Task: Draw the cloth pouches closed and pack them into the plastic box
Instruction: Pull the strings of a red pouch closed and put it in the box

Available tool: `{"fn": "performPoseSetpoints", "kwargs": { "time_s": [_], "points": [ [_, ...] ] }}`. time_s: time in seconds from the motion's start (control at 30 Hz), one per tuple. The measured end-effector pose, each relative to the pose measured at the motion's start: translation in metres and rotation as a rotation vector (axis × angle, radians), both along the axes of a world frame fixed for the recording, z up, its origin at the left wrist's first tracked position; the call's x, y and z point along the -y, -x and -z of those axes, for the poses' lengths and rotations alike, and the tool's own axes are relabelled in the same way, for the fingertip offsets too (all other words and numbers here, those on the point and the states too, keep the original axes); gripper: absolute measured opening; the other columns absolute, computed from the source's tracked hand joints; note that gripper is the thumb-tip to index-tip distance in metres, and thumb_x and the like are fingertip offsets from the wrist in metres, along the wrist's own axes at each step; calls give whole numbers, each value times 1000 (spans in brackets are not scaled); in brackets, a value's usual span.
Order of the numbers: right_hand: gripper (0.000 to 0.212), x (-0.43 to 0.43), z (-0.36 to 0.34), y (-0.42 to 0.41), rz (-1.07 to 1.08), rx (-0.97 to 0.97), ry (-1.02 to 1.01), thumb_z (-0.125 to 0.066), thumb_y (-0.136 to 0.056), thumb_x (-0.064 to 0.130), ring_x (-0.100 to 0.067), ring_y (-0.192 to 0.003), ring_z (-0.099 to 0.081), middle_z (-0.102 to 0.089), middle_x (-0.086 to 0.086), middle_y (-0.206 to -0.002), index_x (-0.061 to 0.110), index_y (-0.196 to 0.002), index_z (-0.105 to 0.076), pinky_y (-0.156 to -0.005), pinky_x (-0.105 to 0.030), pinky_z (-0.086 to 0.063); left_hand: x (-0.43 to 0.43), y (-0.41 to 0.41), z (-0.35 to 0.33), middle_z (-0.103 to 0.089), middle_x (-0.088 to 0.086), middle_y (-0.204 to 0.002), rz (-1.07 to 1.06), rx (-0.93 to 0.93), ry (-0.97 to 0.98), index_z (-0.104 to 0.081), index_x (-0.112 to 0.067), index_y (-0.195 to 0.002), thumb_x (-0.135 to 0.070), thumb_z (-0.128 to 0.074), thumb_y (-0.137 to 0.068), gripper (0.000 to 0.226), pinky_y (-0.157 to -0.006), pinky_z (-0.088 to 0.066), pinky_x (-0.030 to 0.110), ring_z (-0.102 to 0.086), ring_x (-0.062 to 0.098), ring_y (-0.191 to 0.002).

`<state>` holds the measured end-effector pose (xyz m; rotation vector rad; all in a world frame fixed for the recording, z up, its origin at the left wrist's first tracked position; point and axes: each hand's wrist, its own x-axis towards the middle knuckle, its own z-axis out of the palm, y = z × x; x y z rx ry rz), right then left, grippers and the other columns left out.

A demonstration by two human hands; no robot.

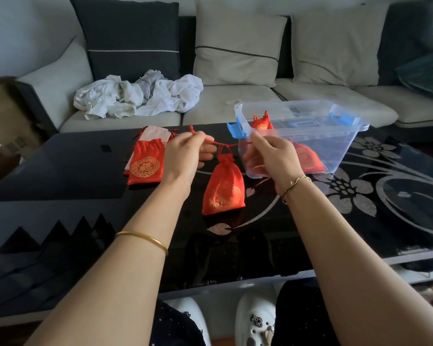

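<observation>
A red cloth pouch point(223, 187) with gold pattern hangs between my hands above the black table, its neck gathered tight. My left hand point(185, 153) pinches the red drawstring on the left side. My right hand point(270, 156) pinches the drawstring on the right, and the cord runs taut between them. A stack of flat red pouches point(146, 162) lies on the table to the left, with a white pouch at its back. The clear plastic box point(335, 146) with blue latches stands to the right and holds two red pouches point(308, 157).
The black glass table point(360, 196) has a silver flower pattern on its right half. Behind it stands a sofa point(223, 103) with cushions and a heap of white clothes point(140, 93). A cardboard box point(3, 113) sits at the far left.
</observation>
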<state>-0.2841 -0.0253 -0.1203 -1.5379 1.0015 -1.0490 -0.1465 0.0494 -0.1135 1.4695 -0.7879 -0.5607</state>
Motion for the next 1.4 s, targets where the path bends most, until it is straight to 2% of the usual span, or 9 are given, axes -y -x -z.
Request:
{"fn": "performPoseSetpoints", "kwargs": {
  "time_s": [0.13, 0.3, 0.4, 0.57, 0.83, 1.0, 1.13, 1.27, 1.4],
  "points": [
    [35, 7, 5, -2, -71, 398, -368, -55, -92, 26, -13, -48, -49, -59, -3, -61, 12, -60, -53, -48, -23, -41, 4, 3, 1, -63, -3, -68, -75, 2, -71, -68, -7, -81, -21, -45, -93, 30, -57, -41, 21, -53, 7, -59],
    [38, 11, 12, 1, -177, 949, -885, -47, -97, 24, -8, -45, -58, -62, -3, -56, 12, -60, -45, -40, -16, -44, 7, 0, 8, -52, 2, -57, -301, -69, -107, -52, -11, -56, -16, -41, -89, 35, -55, -36, 27, -45, 15, -52],
    [39, 15, 26, 1, -4, 882, -953, -48, -97, 25, -8, -33, -51, -55, -1, -44, 12, -60, -45, -35, -13, -40, 7, 1, 7, -56, 1, -60, -325, -204, -78, -45, -13, -58, -12, -38, -89, 32, -55, -37, 26, -48, 14, -53],
    [38, 16, 27, 2, 28, 821, -877, -46, -98, 24, -8, -36, -56, -58, -2, -44, 10, -62, -45, -38, -13, -44, 5, 3, 1, -70, -4, -74, 108, -423, 108, -45, -17, -66, -20, -35, -99, 35, -78, -45, 29, -69, 11, -78],
    [39, 6, -10, -9, -86, 418, -212, -52, -94, 25, -11, -47, -45, -52, -5, -60, 10, -58, -53, -47, -20, -37, 0, 8, -5, -64, -2, -70, 286, 259, -166, -70, -17, -83, -21, -64, -87, 8, -61, -45, 19, -56, 6, -60],
    [42, -5, -15, -17, -170, 256, -22, -51, -95, 26, -14, -45, -39, -52, -14, -64, 11, -57, -57, -46, -23, -32, -1, 17, -6, -61, 3, -65, 323, 352, -172, -71, -7, -80, -20, -69, -82, 13, -57, -42, 20, -49, 1, -48],
    [40, -4, -14, -14, -137, 107, -131, -42, -97, 36, -13, -40, -44, -61, -7, -65, 8, -72, -56, -42, -20, -34, 2, 17, -4, -60, 0, -64, 295, 250, -169, -69, -10, -78, -20, -69, -83, 12, -56, -42, 20, -50, 7, -54],
    [11, -8, -13, -10, -200, -18, -137, -45, -93, 9, -13, -45, -54, -58, -7, -67, 7, -86, -54, -45, -21, -42, 4, 15, -1, -62, 1, -68, 262, 86, -156, -66, -12, -78, -14, -60, -88, 12, -58, -43, 22, -52, 10, -59],
    [10, -8, -12, -6, -221, -84, 35, -52, -85, -3, -16, -57, -59, -62, -12, -70, 6, -87, -55, -51, -19, -49, 5, 14, 0, -62, 1, -67, 212, 4, -146, -62, -12, -82, -11, -57, -90, 10, -54, -45, 20, -54, 9, -56]
  ]
}}
